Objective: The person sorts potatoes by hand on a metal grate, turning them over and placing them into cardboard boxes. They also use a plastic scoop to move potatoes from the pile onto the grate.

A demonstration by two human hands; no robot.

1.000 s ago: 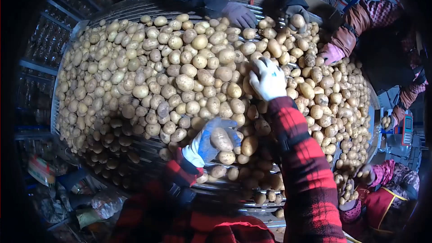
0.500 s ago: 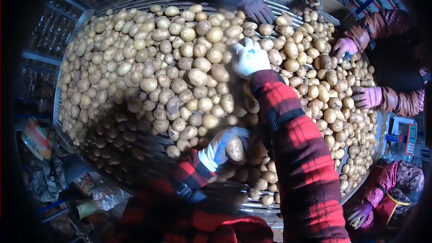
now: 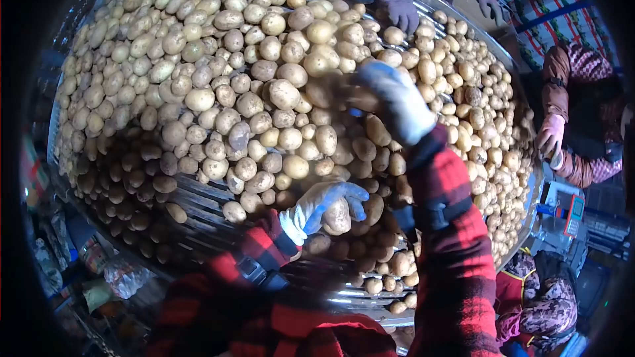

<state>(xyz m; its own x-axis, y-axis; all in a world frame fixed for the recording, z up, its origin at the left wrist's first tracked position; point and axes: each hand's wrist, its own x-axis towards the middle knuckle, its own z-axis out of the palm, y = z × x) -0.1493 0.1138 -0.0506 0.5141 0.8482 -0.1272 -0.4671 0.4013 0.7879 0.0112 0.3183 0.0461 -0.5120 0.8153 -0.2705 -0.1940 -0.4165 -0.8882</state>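
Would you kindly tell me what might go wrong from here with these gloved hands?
The blue-and-white gloved left hand could drop its tan, oval potato, much of which shows uncovered. The white-and-blue gloved right hand, blurred here, might knock nearby tan, rounded potatoes. A co-worker's purple-gloved hand is at the potatoes' far edge, so those two hands might bump.

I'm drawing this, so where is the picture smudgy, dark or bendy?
All in the head view: the right hand is blurry, the left hand clearer; shadow darkens potatoes at lower left; the table's edge looks bowed and the corners go black.
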